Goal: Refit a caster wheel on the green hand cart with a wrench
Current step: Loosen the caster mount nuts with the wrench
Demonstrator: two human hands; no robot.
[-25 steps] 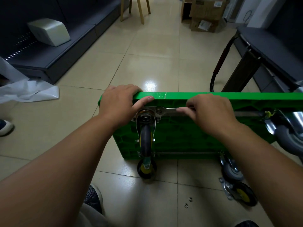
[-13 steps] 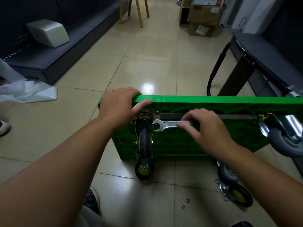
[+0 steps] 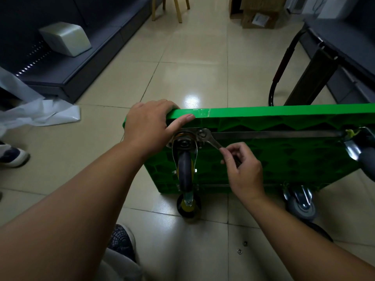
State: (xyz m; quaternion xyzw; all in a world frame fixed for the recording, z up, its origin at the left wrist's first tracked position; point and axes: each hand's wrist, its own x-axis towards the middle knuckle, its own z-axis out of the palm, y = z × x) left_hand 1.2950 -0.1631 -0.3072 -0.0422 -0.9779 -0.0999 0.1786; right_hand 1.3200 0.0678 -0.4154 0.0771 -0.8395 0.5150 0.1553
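Note:
The green hand cart [image 3: 284, 159] stands on its side on the tiled floor, its ribbed underside facing me. A black caster wheel [image 3: 185, 169] in a metal fork sits on a mounting plate near the cart's top left corner. My left hand [image 3: 150, 126] grips that top corner, thumb along the edge. My right hand [image 3: 241, 169] pinches the handle of a silver wrench [image 3: 211, 139], whose open end sits on a bolt at the plate's right side. The wrench slopes down to the right.
A grey caster [image 3: 300, 203] and another at the right edge [image 3: 363, 157] are on the cart. Two small washers [image 3: 242, 247] lie on the floor near me. My shoe [image 3: 121, 240] is below the cart. White plastic sheet [image 3: 40, 112] lies left; the cart's black handle [image 3: 282, 65] rises behind.
My right hand took the wrench off the bolt, swung it lower, and set its jaw back on the bolt with the handle angled downward. My left hand stayed on the cart's corner.

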